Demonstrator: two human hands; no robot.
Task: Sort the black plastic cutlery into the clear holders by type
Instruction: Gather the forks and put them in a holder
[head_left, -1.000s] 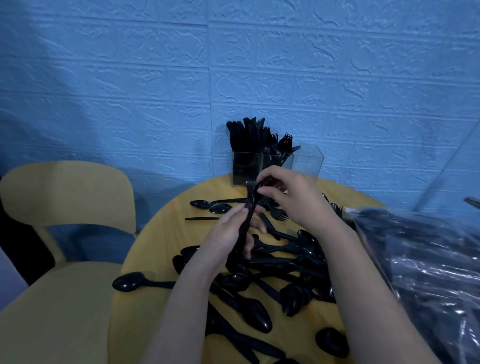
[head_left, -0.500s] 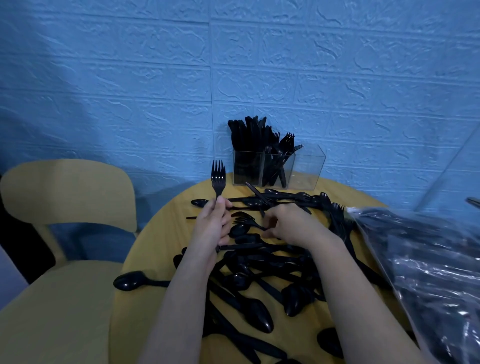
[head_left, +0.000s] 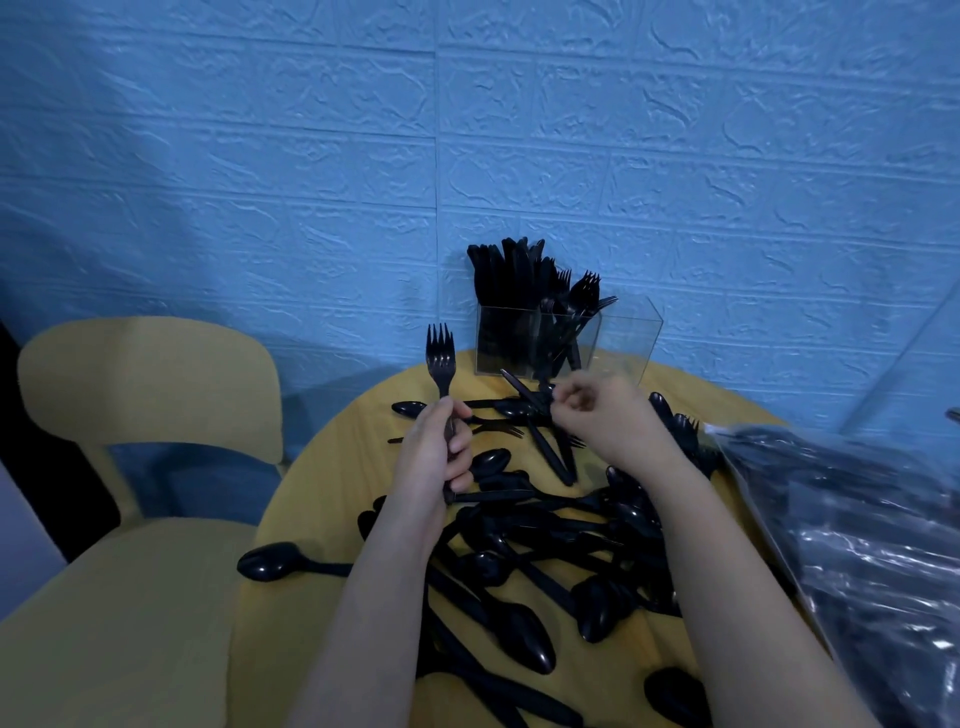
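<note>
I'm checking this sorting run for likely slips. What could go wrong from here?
The fork in the left hand belongs in the middle holder; the packed left holder beside it invites a misdrop. The right hand is blurred, pinching in the tangled pile, and may drag neighbours. The lone spoon near the table edge might fall.

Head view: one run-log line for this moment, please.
left hand: grips fork upright | right hand: pinching at knife | clear holders: knives, forks, one empty | table: spoons loose

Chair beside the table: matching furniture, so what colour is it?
Pale yellow chair, shown in the head view.
</note>
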